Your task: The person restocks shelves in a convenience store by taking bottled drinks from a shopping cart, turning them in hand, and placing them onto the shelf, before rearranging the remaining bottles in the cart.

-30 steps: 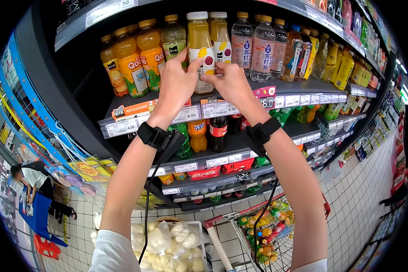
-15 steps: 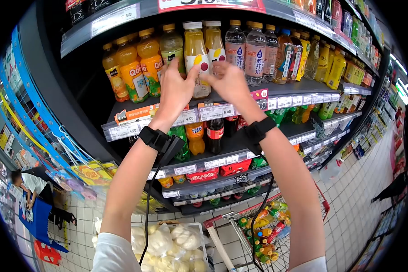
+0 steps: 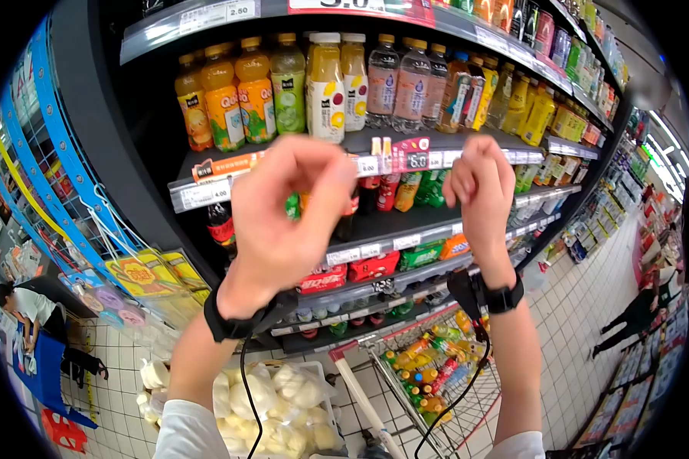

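Note:
Both hands are raised in front of the drink shelf (image 3: 436, 145), apart from the bottles. My left hand (image 3: 264, 222) is slightly blurred, its fingers curled round towards the thumb in a loop with nothing inside. To its right, my right hand (image 3: 486, 191) is loosely closed, with nothing visible in it. Behind and above my left hand stands a yellow juice bottle (image 3: 327, 96) with a white cap, upright at the shelf front. Beside it are a green juice bottle (image 3: 288, 88), orange Qoo bottles (image 3: 254, 92) and pink-labelled clear bottles (image 3: 412, 84).
Price tags line the shelf edges, with more drinks on lower shelves. A shopping cart (image 3: 352, 386) holding several bottles stands below right. Bagged pale round goods (image 3: 283, 398) lie below left. A blue wire rack (image 3: 61, 130) borders the shelf. A person (image 3: 34, 314) leans at the far left.
Both hands have drawn back and down from the white-capped juice bottles, and their fingers have curled in. The right hand has moved rightward. The view has shifted slightly.

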Tool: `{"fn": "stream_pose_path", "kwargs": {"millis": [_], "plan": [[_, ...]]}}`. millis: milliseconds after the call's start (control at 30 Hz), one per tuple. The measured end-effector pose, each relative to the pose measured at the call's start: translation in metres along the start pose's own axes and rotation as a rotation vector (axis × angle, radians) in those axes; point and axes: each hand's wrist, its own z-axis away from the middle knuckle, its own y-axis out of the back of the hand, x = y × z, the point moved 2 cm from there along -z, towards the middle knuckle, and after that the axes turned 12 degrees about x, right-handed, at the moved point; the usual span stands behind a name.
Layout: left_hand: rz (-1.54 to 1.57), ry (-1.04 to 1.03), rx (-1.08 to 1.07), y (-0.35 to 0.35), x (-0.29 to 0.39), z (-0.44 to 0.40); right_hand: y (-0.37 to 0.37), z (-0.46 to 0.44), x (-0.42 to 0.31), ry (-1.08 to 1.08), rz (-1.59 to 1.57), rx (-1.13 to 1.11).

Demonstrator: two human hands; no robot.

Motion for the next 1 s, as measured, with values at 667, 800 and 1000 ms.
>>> {"fn": "stream_pose_path", "kwargs": {"millis": [667,800,1000], "plan": [[0.263,0.051,-0.583,-0.329,0.183,0.321,0.418,0.302,-0.282,-0.142,0.678,0.228],[0.229,0.404,-0.538,-0.406,0.207,0.383,0.494,0.357,-0.342,-0.286,0.691,0.435],[0.195,0.758,-0.486,-0.486,0.188,0.449,0.582,0.389,-0.361,-0.408,0.722,0.524]]}}
